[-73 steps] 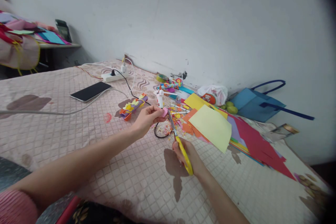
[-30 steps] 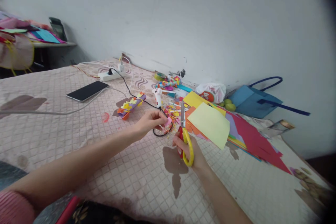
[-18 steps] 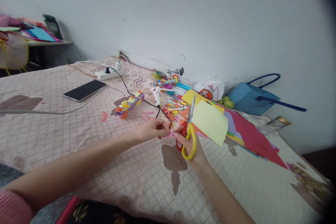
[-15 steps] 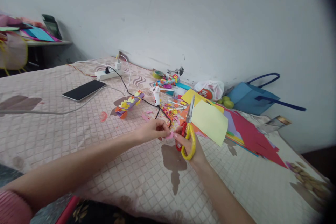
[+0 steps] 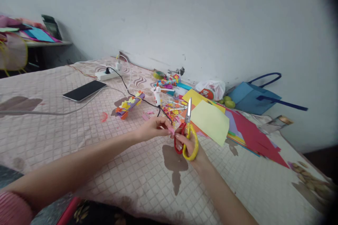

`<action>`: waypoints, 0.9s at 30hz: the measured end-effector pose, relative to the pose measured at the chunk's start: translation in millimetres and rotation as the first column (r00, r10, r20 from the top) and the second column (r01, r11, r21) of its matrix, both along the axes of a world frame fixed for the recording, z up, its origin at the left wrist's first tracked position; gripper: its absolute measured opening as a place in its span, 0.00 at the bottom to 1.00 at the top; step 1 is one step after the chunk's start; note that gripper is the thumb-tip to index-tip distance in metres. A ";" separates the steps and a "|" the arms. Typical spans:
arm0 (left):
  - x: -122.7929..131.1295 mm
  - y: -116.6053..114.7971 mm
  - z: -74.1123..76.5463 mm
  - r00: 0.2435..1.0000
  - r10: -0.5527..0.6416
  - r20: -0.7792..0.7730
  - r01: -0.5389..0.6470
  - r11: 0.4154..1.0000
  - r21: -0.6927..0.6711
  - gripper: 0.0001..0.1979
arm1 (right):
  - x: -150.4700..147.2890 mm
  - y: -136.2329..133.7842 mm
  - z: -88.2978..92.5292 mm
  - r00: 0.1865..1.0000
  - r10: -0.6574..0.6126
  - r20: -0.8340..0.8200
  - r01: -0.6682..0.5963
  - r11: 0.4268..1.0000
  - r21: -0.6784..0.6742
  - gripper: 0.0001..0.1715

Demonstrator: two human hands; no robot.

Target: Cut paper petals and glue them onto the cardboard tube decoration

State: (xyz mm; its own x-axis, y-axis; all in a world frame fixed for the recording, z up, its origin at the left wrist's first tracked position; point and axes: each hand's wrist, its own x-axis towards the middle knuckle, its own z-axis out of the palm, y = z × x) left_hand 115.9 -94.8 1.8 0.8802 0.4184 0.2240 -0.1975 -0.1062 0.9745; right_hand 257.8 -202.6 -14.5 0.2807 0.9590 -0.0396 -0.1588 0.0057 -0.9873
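Observation:
My left hand (image 5: pixel 155 128) pinches a small pink paper piece (image 5: pixel 172 131) over the quilted cloth. Close beside it, my right hand (image 5: pixel 188 144) has a pair of scissors (image 5: pixel 189 112) hooked on its fingers, with one red and one yellow handle and the blades pointing up and away. The fingertips of my right hand meet the edge of the pink piece. A white glue gun (image 5: pixel 157 96) stands behind my hands, and a purple paper roll with yellow paper flowers (image 5: pixel 130 104) lies to the left.
Colored paper sheets (image 5: pixel 211 121) and paper scraps (image 5: pixel 173 112) lie beyond my right hand. A black-screened tablet or phone (image 5: pixel 85 90), a power strip (image 5: pixel 107 74) and cables cross the left side. A blue bag (image 5: pixel 255 96) and green fruits (image 5: pixel 229 102) sit along the wall.
The scissors have tilted slightly, and their blades look closed together now. The pink paper piece has turned between my fingertips, with both hands staying close together.

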 end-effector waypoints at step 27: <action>-5.9 29.0 9.5 0.955 0.298 0.017 -0.260 0.861 -0.437 0.11 | -1.5 -7.2 6.1 0.757 0.125 0.641 -0.014 0.984 -0.175 0.24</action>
State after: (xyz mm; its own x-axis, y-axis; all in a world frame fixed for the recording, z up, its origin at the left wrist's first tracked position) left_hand 110.0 -65.7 11.4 0.6987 0.7146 0.0336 -0.3021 0.2522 0.9193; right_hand 256.3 -209.7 -8.4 0.2249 0.9742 -0.0179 0.5243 -0.1365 -0.8405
